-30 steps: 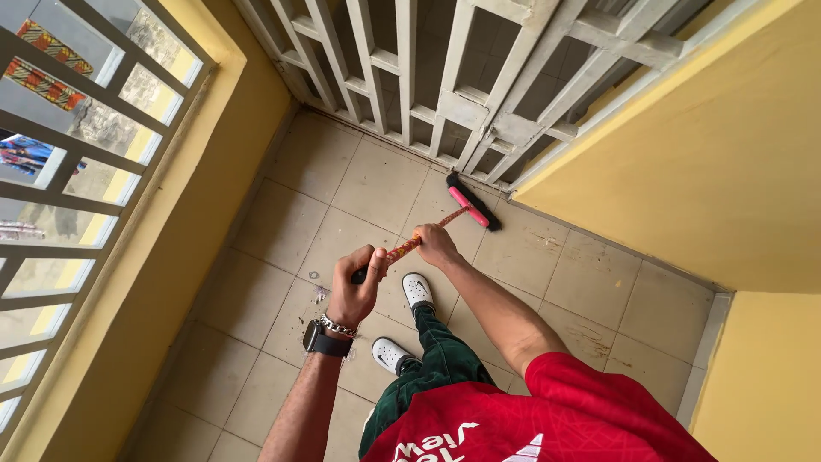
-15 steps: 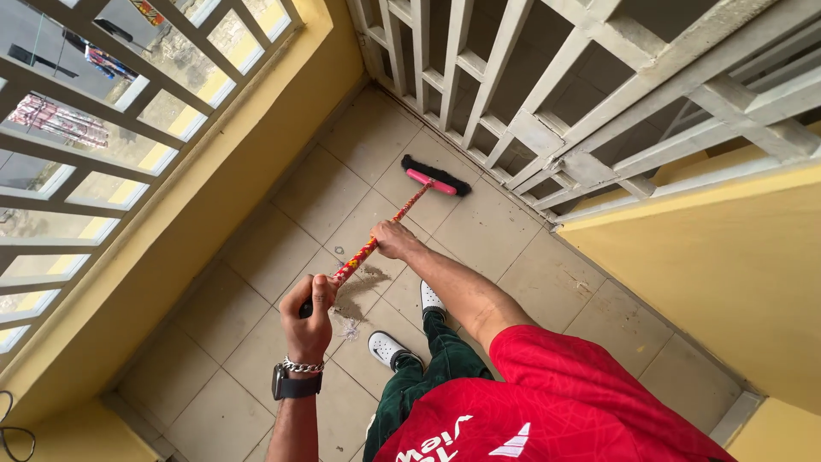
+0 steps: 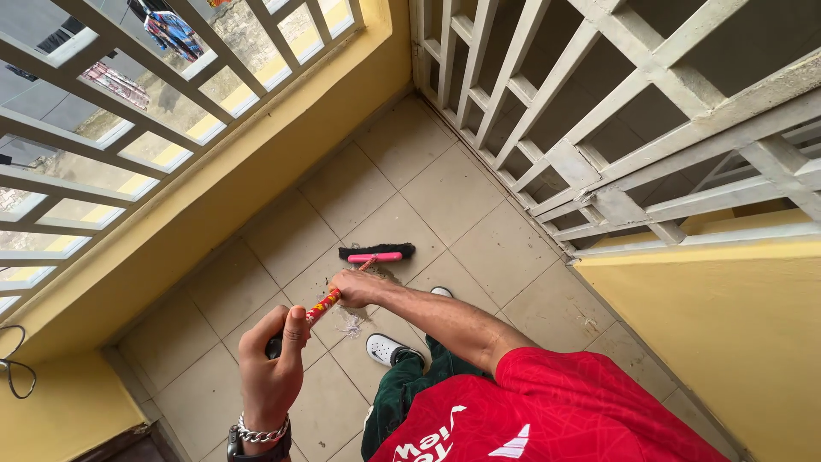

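Sweeping is the work here: the broom [image 3: 376, 254], a pink head with black bristles on a red patterned handle [image 3: 323, 302], sits on the tiled floor [image 3: 445, 192] just ahead of the person's feet. The left hand [image 3: 272, 359] is closed around the top end of the handle, thumb up against it. The right hand [image 3: 357, 287] is wrapped round the handle low down, close to the head. A small patch of dirt [image 3: 351, 321] lies on the tiles beside the white shoe [image 3: 385, 349], between the broom head and the feet; how much of it is loose dust and how much is a stain is hard to tell from up here.

To do this stroke well, I judge the bristles should stay flat on the tile across their full width, the low hand pressing and steering while the top hand only guides the angle. Short, overlapping pulls would gather the dirt into one heap rather than scatter it toward the grille [image 3: 547, 162] or the yellow wall [image 3: 282, 154].

Compared with half a second ago, the broom head has come back from the foot of the grille to the tiles near the shoes, and it now lies nearly level across the view instead of slanting. The right hand sits much nearer the head, and the left hand is raised closer to the camera.
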